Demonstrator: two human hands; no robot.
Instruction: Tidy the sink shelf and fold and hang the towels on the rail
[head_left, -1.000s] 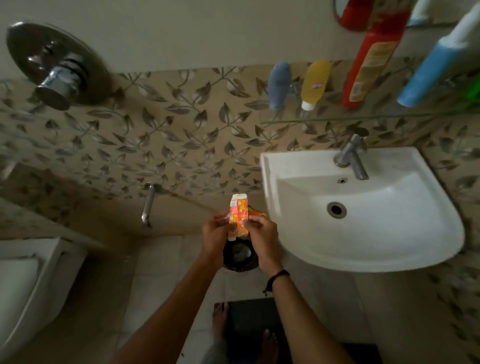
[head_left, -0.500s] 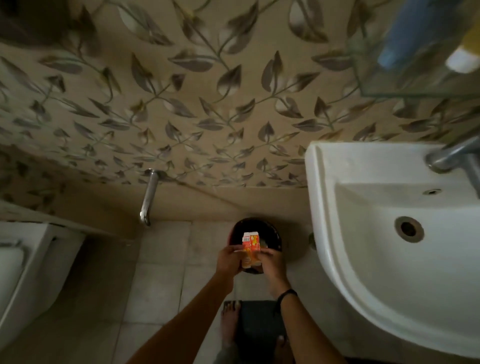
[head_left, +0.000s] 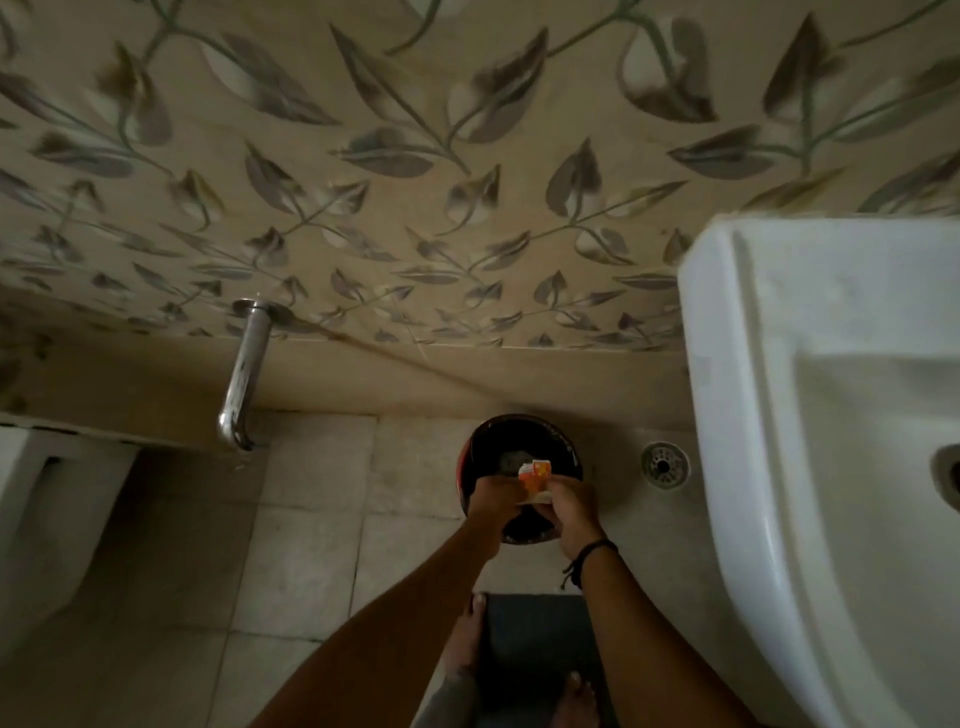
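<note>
Both hands pinched a small orange carton over the bin.

The left hand (head_left: 491, 496) and right hand (head_left: 571, 506) gripped the orange carton (head_left: 535, 480) above the dark bin (head_left: 519, 441); released off-centre, it could glance off the rim onto open floor tiles (head_left: 306, 566), the sink (head_left: 810, 415) edge crowding the right.

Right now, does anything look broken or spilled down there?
Nothing looks spilled or broken. Both hands, left hand and right hand, hold a small orange carton over the dark bin on the floor, beside the sink.
</note>
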